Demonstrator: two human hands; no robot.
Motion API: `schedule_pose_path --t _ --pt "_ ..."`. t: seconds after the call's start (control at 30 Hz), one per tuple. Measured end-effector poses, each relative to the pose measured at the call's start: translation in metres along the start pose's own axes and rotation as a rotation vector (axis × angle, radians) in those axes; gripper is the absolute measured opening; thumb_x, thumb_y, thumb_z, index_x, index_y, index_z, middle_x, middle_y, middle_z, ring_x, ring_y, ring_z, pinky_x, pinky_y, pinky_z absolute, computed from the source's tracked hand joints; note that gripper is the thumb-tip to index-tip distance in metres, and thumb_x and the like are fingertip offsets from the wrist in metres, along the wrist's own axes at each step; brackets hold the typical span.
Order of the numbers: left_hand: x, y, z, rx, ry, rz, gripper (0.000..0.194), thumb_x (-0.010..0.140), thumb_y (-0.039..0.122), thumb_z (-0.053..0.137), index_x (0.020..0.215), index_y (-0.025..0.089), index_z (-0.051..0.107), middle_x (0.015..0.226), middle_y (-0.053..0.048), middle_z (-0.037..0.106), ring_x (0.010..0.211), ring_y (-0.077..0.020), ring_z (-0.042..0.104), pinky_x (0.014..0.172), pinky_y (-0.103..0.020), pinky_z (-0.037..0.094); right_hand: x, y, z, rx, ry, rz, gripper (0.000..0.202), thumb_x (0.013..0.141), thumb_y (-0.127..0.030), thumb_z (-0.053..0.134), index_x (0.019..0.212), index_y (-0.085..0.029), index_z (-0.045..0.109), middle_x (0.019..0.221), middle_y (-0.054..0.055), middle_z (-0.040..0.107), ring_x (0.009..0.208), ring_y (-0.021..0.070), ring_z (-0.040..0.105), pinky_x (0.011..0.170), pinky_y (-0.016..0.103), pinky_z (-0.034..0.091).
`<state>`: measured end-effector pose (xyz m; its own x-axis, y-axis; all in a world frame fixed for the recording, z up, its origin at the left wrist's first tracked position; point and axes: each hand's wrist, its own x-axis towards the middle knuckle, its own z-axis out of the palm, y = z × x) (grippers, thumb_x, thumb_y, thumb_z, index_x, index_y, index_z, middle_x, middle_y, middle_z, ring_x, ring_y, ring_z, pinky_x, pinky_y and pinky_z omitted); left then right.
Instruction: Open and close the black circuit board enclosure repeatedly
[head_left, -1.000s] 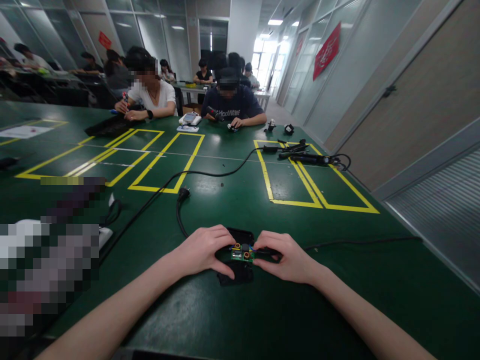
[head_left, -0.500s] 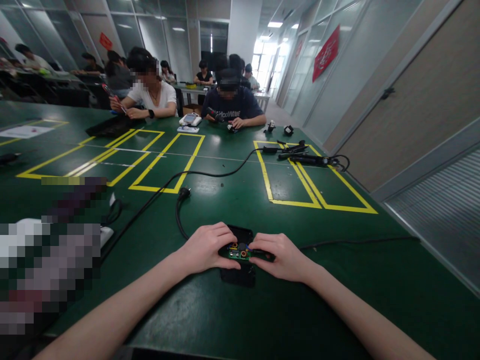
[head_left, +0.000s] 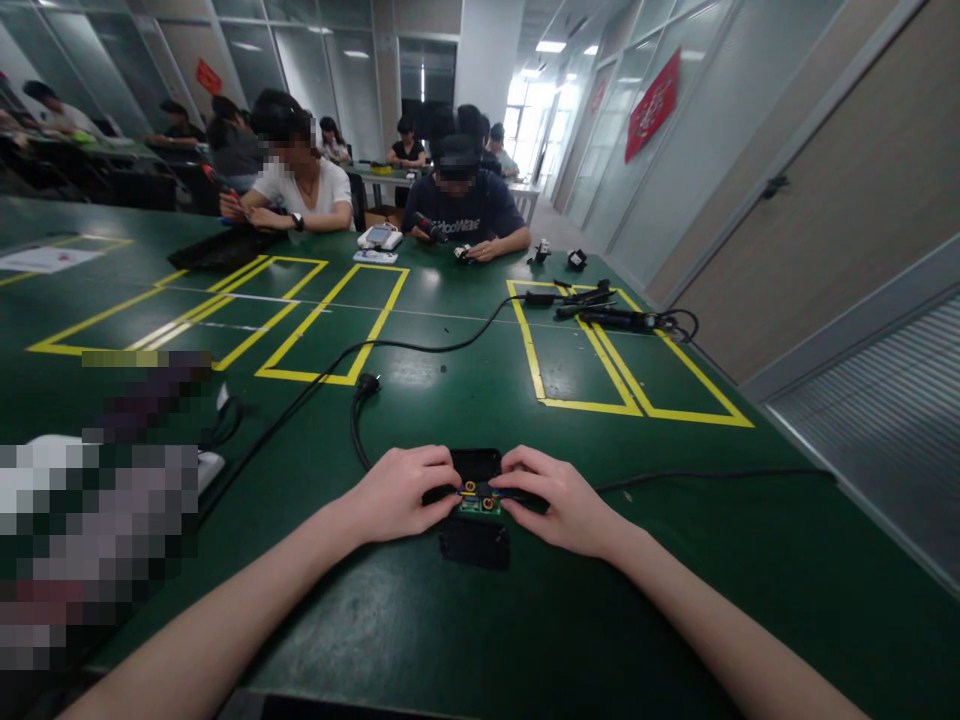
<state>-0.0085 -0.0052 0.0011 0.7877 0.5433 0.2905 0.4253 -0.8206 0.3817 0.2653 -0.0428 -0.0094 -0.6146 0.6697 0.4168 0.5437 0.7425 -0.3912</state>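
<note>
A small green circuit board point(head_left: 480, 505) with copper-coloured coils lies between my hands. My left hand point(head_left: 409, 492) pinches its left end, where a cable comes in. Fingers of my right hand point(head_left: 559, 500) close round the right end, at the blue wires and black cable. Behind the board sits one black casing half point(head_left: 477, 463), and the other black casing half point(head_left: 474, 544) lies in front of it, on the green table point(head_left: 360, 630).
A black plug point(head_left: 367, 385) on its cable lies ahead on the left. Black tools point(head_left: 622, 318) rest within yellow tape at the right. Two people sit across the table, one by a black tray point(head_left: 221, 248). Blurred-out items cover the left edge.
My left fingers have shifted left and drawn together at the board's left end, uncovering more of the board and the rear casing half. My right hand has moved slightly.
</note>
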Motion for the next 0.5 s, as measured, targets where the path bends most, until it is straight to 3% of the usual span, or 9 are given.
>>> schedule_pose_path --t 0.17,0.37,0.5 --pt "0.002 0.001 0.0 0.0 -0.034 -0.033 0.006 0.095 0.021 0.065 0.092 0.02 0.07 0.086 0.0 0.068 0.076 -0.0145 0.065 0.063 -0.024 0.043 0.0 -0.004 -0.002 -0.025 0.039 0.009 0.019 0.093 -0.021 0.067 0.112 -0.021 0.071 0.113 0.012 0.065 0.098 0.0228 0.066 0.082 0.036 0.057" --pt "0.003 0.001 -0.001 0.052 -0.055 -0.084 0.009 0.097 0.023 0.064 0.091 0.019 0.07 0.083 0.0 0.067 0.072 -0.0143 0.063 0.061 -0.024 0.041 -0.002 -0.019 0.001 0.046 0.001 -0.158 0.033 0.086 -0.048 0.078 0.101 -0.019 0.069 0.104 0.01 0.068 0.09 0.0225 0.064 0.078 0.037 0.051" --pt "0.003 -0.001 -0.001 0.089 -0.056 -0.099 0.012 0.099 0.026 0.062 0.092 0.019 0.07 0.085 0.0 0.066 0.074 -0.015 0.063 0.064 -0.025 0.043 -0.002 -0.018 0.009 0.007 -0.02 -0.209 0.025 0.09 -0.043 0.075 0.097 -0.02 0.068 0.096 0.007 0.071 0.083 0.0201 0.063 0.074 0.035 0.047"
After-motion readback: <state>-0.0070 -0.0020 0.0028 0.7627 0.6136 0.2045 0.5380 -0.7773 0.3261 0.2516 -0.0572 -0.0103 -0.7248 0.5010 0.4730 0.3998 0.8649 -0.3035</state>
